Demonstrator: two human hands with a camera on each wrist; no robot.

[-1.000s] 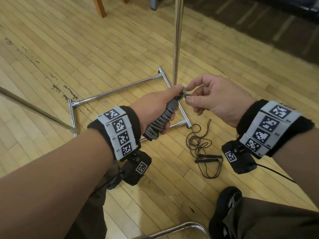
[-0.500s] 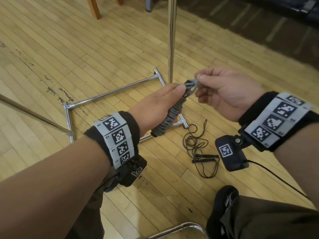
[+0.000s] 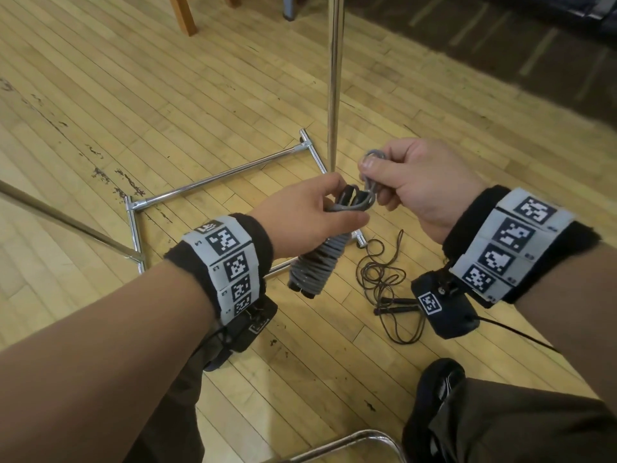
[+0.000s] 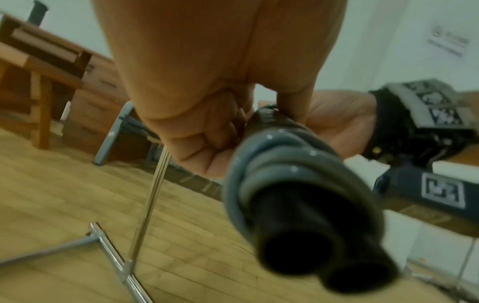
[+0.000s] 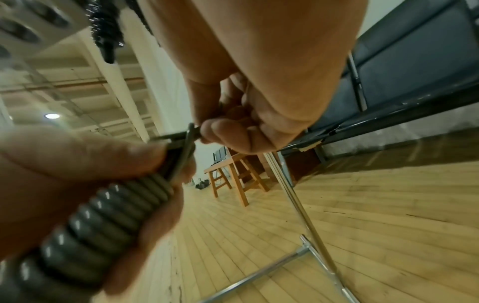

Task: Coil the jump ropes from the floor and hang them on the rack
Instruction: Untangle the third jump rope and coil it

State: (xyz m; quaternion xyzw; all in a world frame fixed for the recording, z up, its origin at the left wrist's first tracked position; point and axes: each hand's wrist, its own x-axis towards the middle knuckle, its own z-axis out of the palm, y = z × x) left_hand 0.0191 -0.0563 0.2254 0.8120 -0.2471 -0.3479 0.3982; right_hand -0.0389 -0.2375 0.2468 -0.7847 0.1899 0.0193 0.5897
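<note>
A grey jump rope (image 3: 317, 262) is wound in tight coils round its two black handles (image 4: 318, 254). My left hand (image 3: 310, 215) grips the upper part of this bundle, which hangs down and tilts toward me. My right hand (image 3: 400, 182) pinches the grey rope's loose end loop (image 3: 372, 155) just above the bundle's top. In the right wrist view the coils (image 5: 103, 217) run under my left thumb. A second, thin dark jump rope (image 3: 384, 282) lies loose and tangled on the wood floor below my right wrist. The chrome rack's upright pole (image 3: 334, 78) rises just behind my hands.
The rack's chrome base frame (image 3: 217, 177) lies on the floor under my left hand. A slanted metal bar (image 3: 60, 218) crosses at left. A wooden stool leg (image 3: 182, 15) stands far back. My dark shoe (image 3: 434, 392) and a chrome tube (image 3: 347, 442) sit near the bottom edge.
My right hand has pulled the rope's end loop up and away from the bundle. The left hand has drawn the bundle closer and more upright.
</note>
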